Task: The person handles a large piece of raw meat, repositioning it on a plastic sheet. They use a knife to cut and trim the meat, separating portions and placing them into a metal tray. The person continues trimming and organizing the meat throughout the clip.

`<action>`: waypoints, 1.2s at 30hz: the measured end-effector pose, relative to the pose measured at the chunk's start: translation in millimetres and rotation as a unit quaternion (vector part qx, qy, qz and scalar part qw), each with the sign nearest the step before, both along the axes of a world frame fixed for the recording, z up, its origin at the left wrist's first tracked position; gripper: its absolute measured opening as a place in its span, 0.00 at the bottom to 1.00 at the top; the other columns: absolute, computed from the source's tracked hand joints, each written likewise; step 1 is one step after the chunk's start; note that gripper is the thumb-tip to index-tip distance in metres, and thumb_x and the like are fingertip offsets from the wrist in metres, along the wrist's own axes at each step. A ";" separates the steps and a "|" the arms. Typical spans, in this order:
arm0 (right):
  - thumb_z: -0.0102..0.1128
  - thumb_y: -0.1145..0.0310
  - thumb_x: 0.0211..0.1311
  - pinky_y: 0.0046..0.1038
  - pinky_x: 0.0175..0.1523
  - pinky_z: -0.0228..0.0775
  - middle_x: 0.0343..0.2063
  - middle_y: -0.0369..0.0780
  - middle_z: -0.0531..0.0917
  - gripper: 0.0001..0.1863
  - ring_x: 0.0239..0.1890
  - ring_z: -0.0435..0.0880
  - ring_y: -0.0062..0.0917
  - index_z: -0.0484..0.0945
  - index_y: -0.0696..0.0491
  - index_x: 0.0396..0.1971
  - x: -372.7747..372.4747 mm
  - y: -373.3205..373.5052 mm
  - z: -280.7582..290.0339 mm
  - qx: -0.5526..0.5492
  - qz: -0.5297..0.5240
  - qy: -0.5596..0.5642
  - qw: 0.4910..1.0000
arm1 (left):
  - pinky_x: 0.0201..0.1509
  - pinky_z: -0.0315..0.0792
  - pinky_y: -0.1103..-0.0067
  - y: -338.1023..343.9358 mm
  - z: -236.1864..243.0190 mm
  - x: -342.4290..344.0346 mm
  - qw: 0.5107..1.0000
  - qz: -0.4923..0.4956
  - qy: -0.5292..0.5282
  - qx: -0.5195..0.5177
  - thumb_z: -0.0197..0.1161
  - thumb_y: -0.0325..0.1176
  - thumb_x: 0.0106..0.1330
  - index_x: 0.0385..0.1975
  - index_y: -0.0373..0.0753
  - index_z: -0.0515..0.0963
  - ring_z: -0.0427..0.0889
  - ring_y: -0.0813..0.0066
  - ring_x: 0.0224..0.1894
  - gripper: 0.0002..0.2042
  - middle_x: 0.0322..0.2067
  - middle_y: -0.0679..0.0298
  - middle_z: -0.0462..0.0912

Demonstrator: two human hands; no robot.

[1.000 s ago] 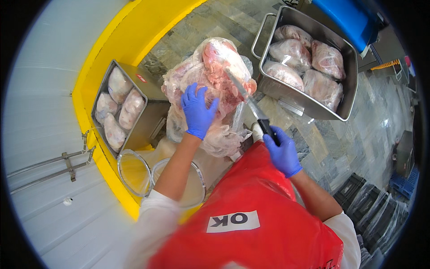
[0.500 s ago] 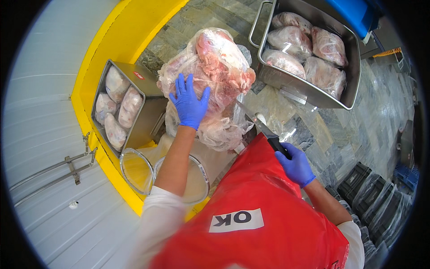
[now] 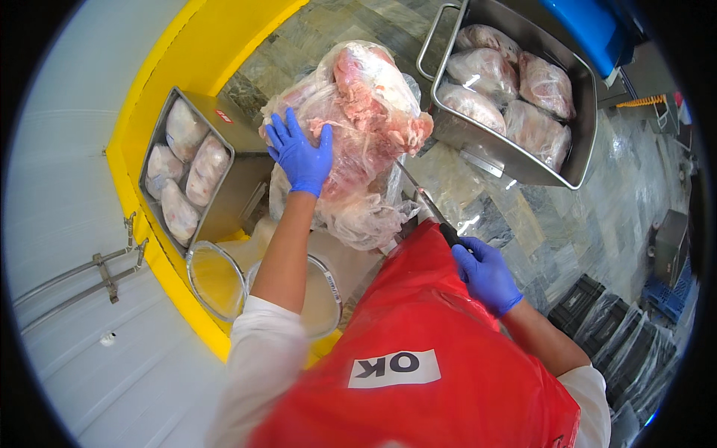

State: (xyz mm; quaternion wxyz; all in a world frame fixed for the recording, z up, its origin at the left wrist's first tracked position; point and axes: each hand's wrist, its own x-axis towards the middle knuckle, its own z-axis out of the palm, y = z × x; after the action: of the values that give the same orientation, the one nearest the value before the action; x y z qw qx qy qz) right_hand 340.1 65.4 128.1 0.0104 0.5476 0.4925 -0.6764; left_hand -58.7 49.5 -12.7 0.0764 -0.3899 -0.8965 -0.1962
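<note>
A large piece of raw, pink and white meat (image 3: pixel 373 93) lies in front of me, partly wrapped in clear plastic film (image 3: pixel 366 224) that bunches along its near side. My left hand (image 3: pixel 302 158), in a blue glove, rests on the wrapped left part of the meat with its fingers spread. In my right hand (image 3: pixel 487 275), also gloved in blue, is a knife (image 3: pixel 427 201) with a black handle. Its narrow blade points up and left toward the lower right of the meat; I cannot tell whether the tip touches it.
Steel tubs holding several wrapped meat pieces stand at the left (image 3: pixel 233 157) and far right (image 3: pixel 515 145). A yellow barrier (image 3: pixel 172 67) runs along the white wall. Round clear-walled containers (image 3: pixel 216 280) sit near my left forearm. Black crates (image 3: pixel 597 313) are stacked at lower right. My red apron (image 3: pixel 448 328) fills the near middle.
My left hand has shifted slightly left and up over the film. The right hand has moved a little left and turned, so the blade shows more edge-on. The view has shifted slightly.
</note>
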 end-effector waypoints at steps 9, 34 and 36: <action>0.64 0.58 0.75 0.27 0.36 0.72 0.27 0.35 0.82 0.23 0.28 0.75 0.16 0.84 0.64 0.53 -35.3 58.5 56.3 0.053 0.108 -0.125 0.985 | 0.77 0.51 0.39 0.5 -2.0 -2.1 0.998 0.025 -0.032 0.048 0.66 0.62 0.68 0.80 0.44 0.61 0.49 0.35 0.82 0.45 0.80 0.43 0.54; 0.59 0.54 0.78 0.54 0.46 0.77 0.43 0.61 0.85 0.22 0.45 0.85 0.62 0.72 0.54 0.60 -13.9 -3.7 -198.1 0.272 0.177 -0.086 0.942 | 0.76 0.55 0.39 -1.7 -10.8 -7.7 0.999 0.007 0.000 0.045 0.67 0.58 0.66 0.76 0.43 0.68 0.52 0.34 0.81 0.41 0.79 0.42 0.55; 0.58 0.52 0.79 0.54 0.50 0.77 0.50 0.64 0.83 0.27 0.50 0.84 0.62 0.69 0.57 0.65 -28.6 -17.3 -237.7 0.257 0.165 -0.050 0.951 | 0.76 0.55 0.40 -4.7 -12.0 -8.1 0.999 0.006 0.001 0.039 0.67 0.58 0.66 0.77 0.42 0.67 0.52 0.34 0.81 0.41 0.79 0.42 0.55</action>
State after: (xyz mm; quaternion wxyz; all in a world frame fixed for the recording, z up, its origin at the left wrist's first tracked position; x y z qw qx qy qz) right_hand 311.5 48.0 -109.6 0.0051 0.4754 0.7324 -0.4874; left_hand -66.8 44.8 -24.7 0.0941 -0.3816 -0.8902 -0.2303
